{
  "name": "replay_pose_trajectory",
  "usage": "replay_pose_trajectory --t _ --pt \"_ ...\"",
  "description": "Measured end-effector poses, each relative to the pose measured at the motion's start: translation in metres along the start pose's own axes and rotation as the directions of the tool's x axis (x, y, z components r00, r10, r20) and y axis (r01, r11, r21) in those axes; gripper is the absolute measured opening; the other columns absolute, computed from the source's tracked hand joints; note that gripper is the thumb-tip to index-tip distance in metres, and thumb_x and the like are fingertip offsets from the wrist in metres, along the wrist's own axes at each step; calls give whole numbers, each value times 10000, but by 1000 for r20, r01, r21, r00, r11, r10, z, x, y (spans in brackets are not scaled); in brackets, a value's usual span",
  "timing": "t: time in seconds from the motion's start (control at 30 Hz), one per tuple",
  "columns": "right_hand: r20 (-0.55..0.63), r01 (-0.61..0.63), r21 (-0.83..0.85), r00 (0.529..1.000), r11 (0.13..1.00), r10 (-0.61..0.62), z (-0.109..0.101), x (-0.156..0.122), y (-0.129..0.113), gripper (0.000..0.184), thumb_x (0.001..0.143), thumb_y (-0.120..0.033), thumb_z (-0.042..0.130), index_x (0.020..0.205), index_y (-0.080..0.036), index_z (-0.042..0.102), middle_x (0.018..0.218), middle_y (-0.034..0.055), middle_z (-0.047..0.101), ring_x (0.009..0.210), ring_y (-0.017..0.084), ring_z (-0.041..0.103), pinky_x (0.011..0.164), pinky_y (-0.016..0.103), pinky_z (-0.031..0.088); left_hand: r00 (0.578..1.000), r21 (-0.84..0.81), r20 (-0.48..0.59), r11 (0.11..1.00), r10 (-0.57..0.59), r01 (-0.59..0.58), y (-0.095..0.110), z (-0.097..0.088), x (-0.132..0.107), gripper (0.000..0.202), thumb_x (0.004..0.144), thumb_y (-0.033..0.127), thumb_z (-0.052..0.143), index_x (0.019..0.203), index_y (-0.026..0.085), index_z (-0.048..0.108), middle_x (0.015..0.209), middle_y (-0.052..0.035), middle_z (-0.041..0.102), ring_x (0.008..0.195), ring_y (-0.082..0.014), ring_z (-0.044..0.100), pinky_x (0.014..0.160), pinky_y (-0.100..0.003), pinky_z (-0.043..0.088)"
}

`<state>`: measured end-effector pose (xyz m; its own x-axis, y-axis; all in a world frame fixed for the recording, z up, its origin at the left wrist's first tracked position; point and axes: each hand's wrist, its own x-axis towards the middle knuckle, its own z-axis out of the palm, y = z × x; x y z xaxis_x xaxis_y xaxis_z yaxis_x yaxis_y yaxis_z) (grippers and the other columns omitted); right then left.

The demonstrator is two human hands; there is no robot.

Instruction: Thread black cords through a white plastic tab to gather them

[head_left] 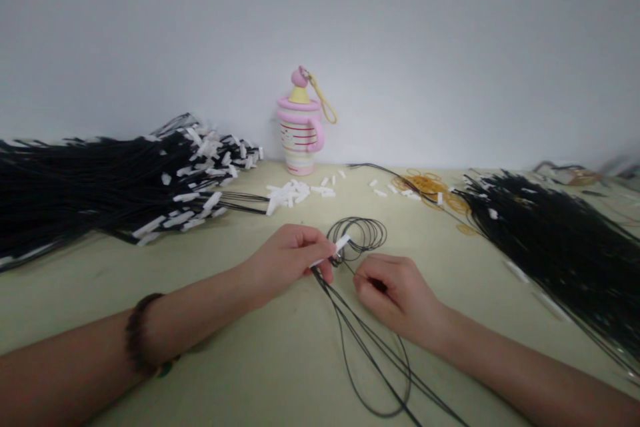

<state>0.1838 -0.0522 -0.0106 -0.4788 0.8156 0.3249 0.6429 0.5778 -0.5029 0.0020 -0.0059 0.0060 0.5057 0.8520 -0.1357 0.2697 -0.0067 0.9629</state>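
Head view showed two bare hands at work over a pale yellow-green tabletop (pixel 240 367), nearer the camera than a pink-and-cream striped cup with a handle (pixel 301 137), which stood upright against the plain pale wall (pixel 450 47) and served as the landmark. The left hand (pixel 293 255) was closed in a pinch, thumb over fingers, on a narrow white strip (pixel 343 243); its free end stuck out past the thumb, nearer than the cup and slightly to its right. Several thin black cords (pixel 353 320) ran from beneath the left fingers toward the camera, one bending into a wide loop below the right hand (pixel 403 290). That hand was curled into a loose fist, its fingertips pinching a thin black strand (pixel 349 267) that spanned the short gap from the strip. The strip thus lay in the left fingers, just beside the right fist and to its left. Just beyond both hands, a round coil of thin black cord (pixel 370 235) rested on the tabletop, to the cup's right and nearer.

Loose white pieces (pixel 290 193) lay in a heap just in front of the cup. Left of it spread a thick pile of black cords with white-tagged ends (pixel 90 187); right of it lay tangled amber elastic bands (pixel 425 185) and, farther right, a second large black cord bundle (pixel 555 240). A dark beaded bracelet (pixel 136 333) circled the left wrist.
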Motion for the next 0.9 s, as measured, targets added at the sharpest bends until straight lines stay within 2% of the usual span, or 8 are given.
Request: replay_pose_trajectory --t 0.47,0.73,0.9 --pt "4 16 -31 1000 999 -16 0 0 -2 154 751 -98 389 616 -150 440 579 -17 430 558 76 396 531 186 285 1000 56 8 998 20 -20 0 2 -1 260 734 382 462 668 149 557 560 5 606 455 -74 417 435 -184 253" --pt "28 52 -83 998 995 -49 0 -2 -6 132 757 -103 384 656 -152 455 613 -7 437 563 83 391 528 189 293 996 86 48 993 73 -77 -3 6 -3 258 739 378 461 661 146 544 561 1 605 494 -89 487 473 -188 316" --pt "47 76 -134 996 988 -71 1 -4 -6 139 784 -131 369 680 -151 459 633 2 439 574 90 392 540 201 297 996 93 53 993 65 -70 -1 5 -4 254 739 373 459 658 146 540 557 0 603 495 -90 497 494 -192 341"
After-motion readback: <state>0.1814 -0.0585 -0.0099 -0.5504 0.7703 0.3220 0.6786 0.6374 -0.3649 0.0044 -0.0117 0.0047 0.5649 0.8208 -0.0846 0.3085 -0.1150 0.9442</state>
